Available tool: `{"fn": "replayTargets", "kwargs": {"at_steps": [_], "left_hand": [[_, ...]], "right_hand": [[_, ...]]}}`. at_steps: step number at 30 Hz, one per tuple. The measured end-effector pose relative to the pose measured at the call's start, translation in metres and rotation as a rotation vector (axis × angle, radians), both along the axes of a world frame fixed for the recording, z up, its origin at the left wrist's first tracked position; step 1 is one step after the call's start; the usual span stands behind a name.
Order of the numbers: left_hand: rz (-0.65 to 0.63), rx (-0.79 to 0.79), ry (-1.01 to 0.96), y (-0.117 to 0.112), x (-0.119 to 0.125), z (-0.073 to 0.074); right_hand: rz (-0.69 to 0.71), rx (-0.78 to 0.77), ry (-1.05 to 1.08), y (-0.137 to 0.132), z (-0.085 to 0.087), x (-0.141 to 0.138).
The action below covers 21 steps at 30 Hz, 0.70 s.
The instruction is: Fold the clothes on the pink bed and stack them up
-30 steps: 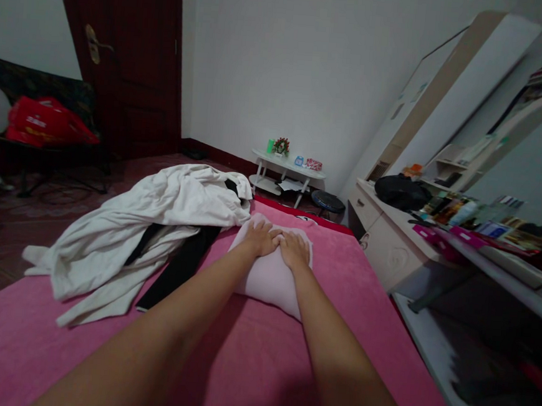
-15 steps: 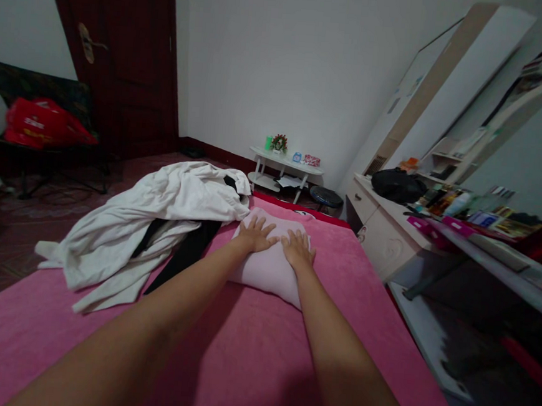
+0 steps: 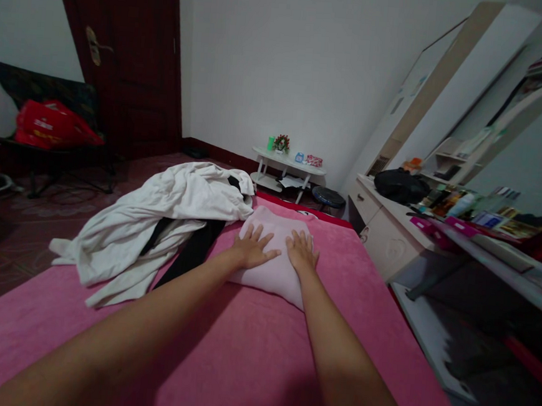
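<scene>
A pale pink folded garment [image 3: 272, 275] lies on the pink bed cover [image 3: 240, 351]; its exact kind I cannot make out. My left hand [image 3: 252, 248] rests flat on its left part, fingers spread. On the right part my right hand [image 3: 301, 252] lies palm down, also with its fingers apart. Left of the folded garment is a heap of white clothing [image 3: 172, 198] with long sleeves, touching or nearly touching its far corner. Black cloth [image 3: 192, 250] shows from under the heap.
Right of the bed stands a white dressing table [image 3: 391, 231] with a black bag [image 3: 401, 186] and several bottles. A small white table [image 3: 288, 160] and a round stool [image 3: 328, 197] are beyond the bed. At left, a chair holds a red bag [image 3: 59, 125].
My left hand has slid a little nearer to me across the folded garment. The right hand stays nearly in place. The whole view has shifted slightly.
</scene>
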State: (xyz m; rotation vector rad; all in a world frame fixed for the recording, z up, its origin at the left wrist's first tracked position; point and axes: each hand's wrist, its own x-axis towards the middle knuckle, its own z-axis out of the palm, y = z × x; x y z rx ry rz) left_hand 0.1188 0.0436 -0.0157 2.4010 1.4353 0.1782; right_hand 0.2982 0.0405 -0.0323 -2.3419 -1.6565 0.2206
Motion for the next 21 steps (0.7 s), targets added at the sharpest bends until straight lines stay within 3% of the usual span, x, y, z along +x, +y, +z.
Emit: {"fn": "replayTargets", "kwargs": {"at_steps": [7, 12, 16, 21], "left_hand": [[-0.085, 0.044, -0.095, -0.012, -0.017, -0.007], [-0.047, 0.121, -0.108, -0.025, -0.019, -0.012], [0.005, 0.178, -0.128, -0.038, -0.019, -0.013], [0.032, 0.221, -0.174, -0.046, -0.022, -0.015]], "right_hand": [[0.001, 0.049, 0.041, -0.014, 0.000, -0.002], [0.056, 0.367, -0.031, -0.036, 0.001, -0.006], [0.238, 0.608, -0.010, -0.059, 0.003, -0.014], [0.530, 0.645, -0.059, -0.098, -0.001, -0.033]]}}
